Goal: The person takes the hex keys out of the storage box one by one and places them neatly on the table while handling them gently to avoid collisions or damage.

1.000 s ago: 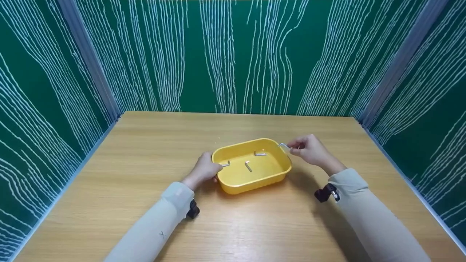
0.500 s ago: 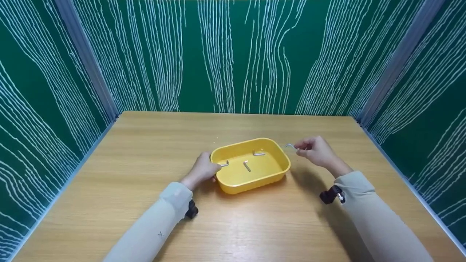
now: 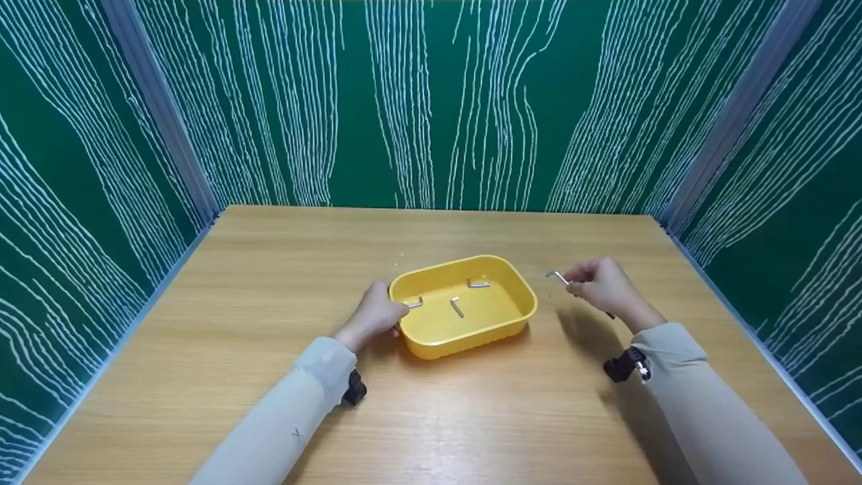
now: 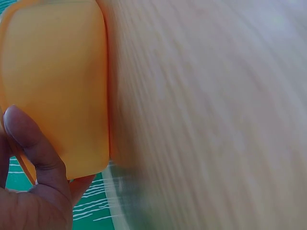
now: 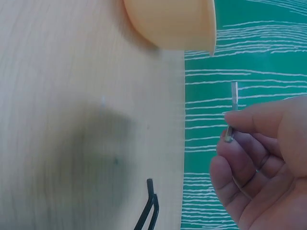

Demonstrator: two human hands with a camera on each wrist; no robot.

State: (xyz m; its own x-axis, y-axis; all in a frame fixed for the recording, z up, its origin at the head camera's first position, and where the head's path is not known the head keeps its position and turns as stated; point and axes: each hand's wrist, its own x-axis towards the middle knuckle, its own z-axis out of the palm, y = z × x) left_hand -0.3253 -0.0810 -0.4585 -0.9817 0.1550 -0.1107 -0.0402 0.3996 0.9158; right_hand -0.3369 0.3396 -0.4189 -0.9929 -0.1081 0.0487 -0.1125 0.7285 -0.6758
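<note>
A yellow plastic tub [image 3: 465, 340] sits on the table with several small silver L-shaped hex keys lying in it, one of them a hex key [image 3: 458, 308] near the middle. My left hand [image 3: 372, 311] grips the tub's left end, thumb over the rim; the left wrist view shows fingers against the tub wall [image 4: 62, 91]. Between thumb and fingertips, my right hand [image 3: 606, 288] pinches another silver hex key [image 3: 557, 277], raised over the table to the right of the tub. Its bent end points toward the tub.
Two black L-shaped rods [image 5: 150, 201] lie on the wooden table [image 3: 431, 417], mostly hidden by my right hand in the head view. Green panels [image 3: 404, 101] with white wavy lines stand at the back and both sides.
My right hand has moved right, away from the tub's right rim, carrying the hex key. My left hand keeps its grip, and the tub stays in place.
</note>
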